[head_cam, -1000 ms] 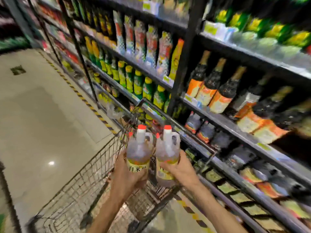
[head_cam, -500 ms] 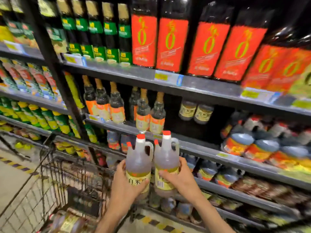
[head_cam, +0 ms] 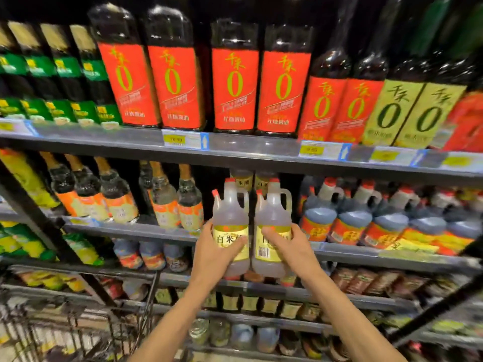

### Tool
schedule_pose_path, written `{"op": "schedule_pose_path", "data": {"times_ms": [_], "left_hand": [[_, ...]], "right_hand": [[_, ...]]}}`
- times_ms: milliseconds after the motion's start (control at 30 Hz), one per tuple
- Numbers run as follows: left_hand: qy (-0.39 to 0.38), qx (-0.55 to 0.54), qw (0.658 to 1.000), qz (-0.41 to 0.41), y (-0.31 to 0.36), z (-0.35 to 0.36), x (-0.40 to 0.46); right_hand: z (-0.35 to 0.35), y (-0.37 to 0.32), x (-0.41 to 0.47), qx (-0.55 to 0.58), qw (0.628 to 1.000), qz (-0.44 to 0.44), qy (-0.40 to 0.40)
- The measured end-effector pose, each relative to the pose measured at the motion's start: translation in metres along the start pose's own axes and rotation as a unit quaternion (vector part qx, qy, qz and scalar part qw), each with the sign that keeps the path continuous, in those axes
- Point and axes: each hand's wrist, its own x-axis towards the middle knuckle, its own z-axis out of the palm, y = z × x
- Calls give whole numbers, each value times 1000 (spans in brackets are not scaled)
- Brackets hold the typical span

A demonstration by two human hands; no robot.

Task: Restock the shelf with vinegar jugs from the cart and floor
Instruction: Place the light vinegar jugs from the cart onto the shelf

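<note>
I hold two pale vinegar jugs with red caps and yellow labels side by side in front of the middle shelf. My left hand (head_cam: 213, 253) grips the left jug (head_cam: 230, 215) round its lower body. My right hand (head_cam: 290, 250) grips the right jug (head_cam: 273, 215) the same way. Both jugs are upright and raised level with a dark gap on the middle shelf (head_cam: 136, 229), where similar yellow-labelled jugs (head_cam: 241, 180) stand further back. The wire cart (head_cam: 65, 327) is at the lower left.
Tall dark bottles with red labels (head_cam: 235, 87) fill the shelf above. Slim bottles (head_cam: 167, 202) stand left of the gap and dark jugs (head_cam: 350, 218) right of it. Lower shelves hold small jars and packets. A black upright post (head_cam: 31, 212) slants at the left.
I have turned from the aisle and cart to face the shelf, and both jugs have gone up and forward toward the gap on the middle shelf.
</note>
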Motion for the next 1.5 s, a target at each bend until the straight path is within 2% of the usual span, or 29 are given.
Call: {"op": "schedule_pose_path", "data": {"times_ms": [267, 433, 533, 700, 767, 867, 967, 1033, 1267, 1500], "left_hand": [[15, 45, 998, 47, 14, 16, 101], [15, 34, 997, 64, -5, 33, 137], [10, 15, 998, 61, -23, 40, 144], [-27, 39, 994, 98, -45, 44, 153], [-18, 80, 991, 105, -55, 47, 157], [-13, 136, 985, 100, -63, 51, 163], [1, 162, 981, 103, -63, 54, 171], [11, 165, 981, 100, -62, 56, 181], [6, 153, 987, 57, -68, 63, 204], [23, 132, 986, 96, -75, 64, 202]], "right_hand": [[8, -37, 68, -16, 996, -17, 89], [22, -20, 99, -27, 991, -11, 132], [27, 0, 106, -47, 990, -13, 135], [26, 31, 126, -94, 982, -97, 133], [31, 36, 128, -101, 983, -72, 137], [38, 42, 129, -178, 974, -56, 127], [42, 51, 149, -154, 970, -82, 169], [40, 80, 185, -146, 968, -98, 181], [51, 52, 188, -142, 971, -62, 185], [53, 64, 199, -103, 970, -63, 212]]}}
